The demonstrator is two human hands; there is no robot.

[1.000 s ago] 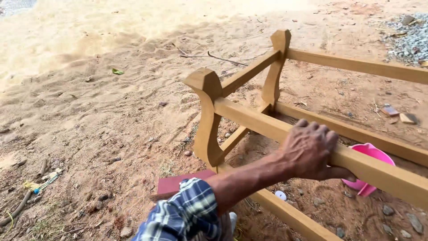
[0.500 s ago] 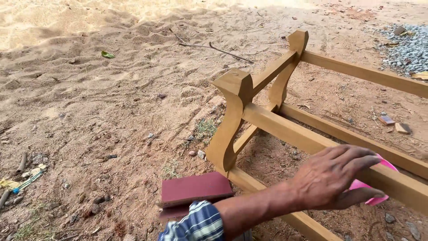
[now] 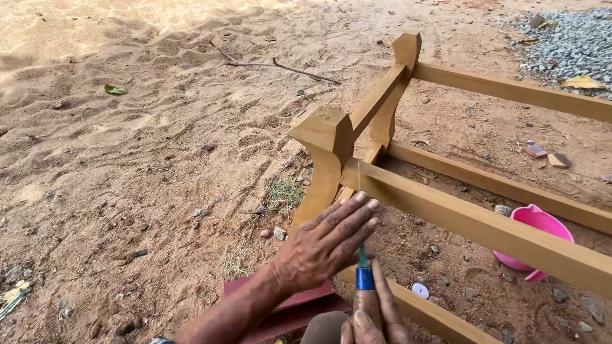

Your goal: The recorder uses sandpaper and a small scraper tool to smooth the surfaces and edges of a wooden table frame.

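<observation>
Beside the wooden frame (image 3: 472, 220) on sandy ground, the right hand (image 3: 376, 318) pinches a small, light, probably slippery blue-capped tube (image 3: 364, 280), best gripped by its body, while the left hand (image 3: 328, 245) hovers flat above.

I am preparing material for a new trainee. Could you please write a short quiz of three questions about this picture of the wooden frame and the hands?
1. True or false: the left hand lies flat with its fingers stretched out.
2. What does the right hand hold? A) a hammer B) a thin tool with a blue band C) a saw
3. What colour is the tub on the ground behind the rail of the wooden frame?

Key
1. True.
2. B.
3. Pink.
</observation>
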